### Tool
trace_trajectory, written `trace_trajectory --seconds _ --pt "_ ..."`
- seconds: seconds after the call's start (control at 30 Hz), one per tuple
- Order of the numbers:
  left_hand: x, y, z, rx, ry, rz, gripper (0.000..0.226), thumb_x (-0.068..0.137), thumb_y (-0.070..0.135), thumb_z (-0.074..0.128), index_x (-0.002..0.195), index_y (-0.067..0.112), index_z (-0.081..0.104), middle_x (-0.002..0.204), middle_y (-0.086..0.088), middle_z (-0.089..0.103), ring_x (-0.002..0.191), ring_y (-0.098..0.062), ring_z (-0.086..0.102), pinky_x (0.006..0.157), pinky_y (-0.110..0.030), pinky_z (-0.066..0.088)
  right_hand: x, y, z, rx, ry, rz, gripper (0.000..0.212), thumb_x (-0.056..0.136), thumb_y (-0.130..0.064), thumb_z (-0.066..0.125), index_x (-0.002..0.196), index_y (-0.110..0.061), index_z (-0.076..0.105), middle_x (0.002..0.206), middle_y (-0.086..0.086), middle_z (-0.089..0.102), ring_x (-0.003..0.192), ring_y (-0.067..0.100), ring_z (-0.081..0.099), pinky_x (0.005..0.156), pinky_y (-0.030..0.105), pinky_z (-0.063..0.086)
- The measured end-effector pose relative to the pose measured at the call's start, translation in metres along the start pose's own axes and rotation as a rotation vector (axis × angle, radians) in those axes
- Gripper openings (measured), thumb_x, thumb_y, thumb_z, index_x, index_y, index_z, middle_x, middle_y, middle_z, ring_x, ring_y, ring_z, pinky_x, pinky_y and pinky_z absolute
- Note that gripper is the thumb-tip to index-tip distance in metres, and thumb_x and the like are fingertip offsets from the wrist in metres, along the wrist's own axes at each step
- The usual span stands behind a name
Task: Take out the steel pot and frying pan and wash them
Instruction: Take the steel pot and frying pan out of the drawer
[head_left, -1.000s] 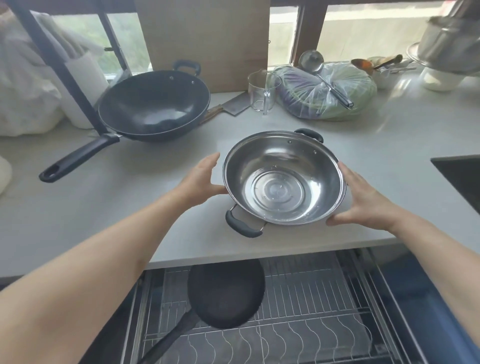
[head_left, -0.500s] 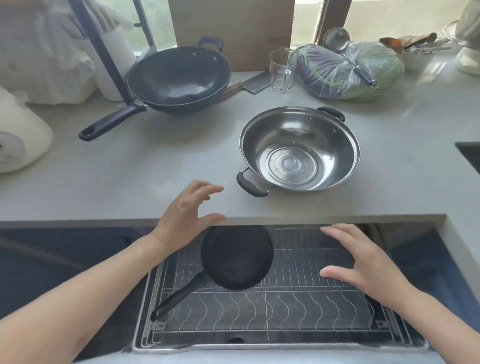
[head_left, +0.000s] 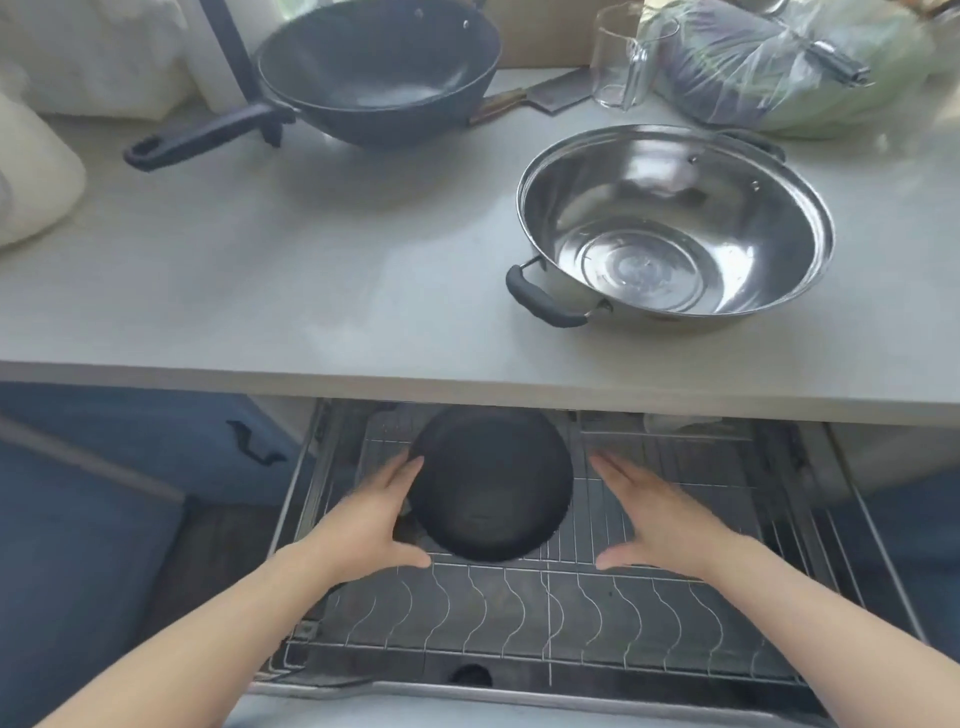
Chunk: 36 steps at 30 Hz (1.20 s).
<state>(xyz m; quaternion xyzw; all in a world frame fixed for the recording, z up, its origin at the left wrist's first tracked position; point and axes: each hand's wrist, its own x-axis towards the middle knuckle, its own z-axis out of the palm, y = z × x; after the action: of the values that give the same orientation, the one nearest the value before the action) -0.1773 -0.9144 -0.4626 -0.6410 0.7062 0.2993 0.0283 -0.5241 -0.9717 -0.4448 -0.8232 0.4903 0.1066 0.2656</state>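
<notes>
Head view: no writing readable; both hands flank frying pan (head_left: 491, 483).

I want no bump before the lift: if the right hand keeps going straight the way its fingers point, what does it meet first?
The right hand points up and left, past the frying pan rim. Its line looks free over the wire rack, with the pan just beside it. Depth is unclear, so it may brush the rim.

Home kitchen: grey countertop (head_left: 260, 270) with wok (head_left: 379, 67), steel pot (head_left: 675, 223), cleaver (head_left: 550, 96), bagged vegetables (head_left: 779, 67); pull-out wire dish rack (head_left: 571, 603) below.
</notes>
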Motion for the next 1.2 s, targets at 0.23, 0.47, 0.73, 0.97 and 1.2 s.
trace_trajectory --seconds 0.23,0.47,0.73,0.97,1.2 --pt "0.040 -0.029 0.040 0.034 -0.025 -0.041 0.130 0.067 0.055 0.080 0.152 0.031 -0.016 0.160 0.002 -0.020 0.150 -0.022 -0.003 0.120 -0.039 0.012 0.063 0.018 0.044 0.023 -0.031 -0.018 0.138 0.065 -0.057 0.083 0.155 -0.020 -0.015 0.163 0.001 -0.018 0.151 0.017 -0.007 0.121 0.030 0.007" --pt "0.065 -0.053 0.061 -0.040 -0.059 -0.032 0.144 0.059 0.045 0.089 0.145 0.041 -0.027 0.156 0.002 -0.032 0.149 -0.024 -0.010 0.121 -0.042 0.012 0.096 0.039 0.073 0.042 -0.046 -0.002 0.150 0.059 -0.050 0.090 0.151 -0.024 -0.025 0.160 -0.003 -0.027 0.150 0.015 -0.013 0.124 0.034 0.005" --pt "0.075 -0.055 0.068 -0.178 -0.072 -0.009 0.148 0.058 0.038 0.091 0.148 0.032 -0.027 0.158 0.004 -0.027 0.148 -0.012 -0.007 0.111 -0.020 0.005 0.112 0.035 0.087 0.239 0.017 -0.039 0.153 0.057 -0.039 0.094 0.150 -0.027 -0.027 0.158 -0.013 -0.024 0.147 0.003 -0.011 0.117 0.019 -0.002" --pt "0.083 -0.052 0.079 -0.208 0.023 -0.045 0.152 0.056 0.038 0.093 0.148 0.024 -0.027 0.157 0.007 -0.029 0.149 -0.014 0.006 0.116 -0.022 0.014 0.118 0.039 0.095 0.350 0.018 -0.030 0.156 0.052 -0.038 0.096 0.148 -0.039 -0.028 0.160 -0.016 -0.021 0.148 0.004 -0.009 0.122 0.029 0.003" --pt "0.078 -0.049 0.078 -0.297 0.030 -0.043 0.153 0.054 0.034 0.094 0.149 0.023 -0.026 0.158 0.010 -0.023 0.142 0.002 -0.008 0.110 -0.011 0.000 0.116 0.044 0.097 0.424 0.037 -0.055 0.156 0.050 -0.036 0.097 0.151 -0.039 -0.021 0.161 -0.019 -0.019 0.147 -0.001 -0.010 0.119 0.023 0.001"
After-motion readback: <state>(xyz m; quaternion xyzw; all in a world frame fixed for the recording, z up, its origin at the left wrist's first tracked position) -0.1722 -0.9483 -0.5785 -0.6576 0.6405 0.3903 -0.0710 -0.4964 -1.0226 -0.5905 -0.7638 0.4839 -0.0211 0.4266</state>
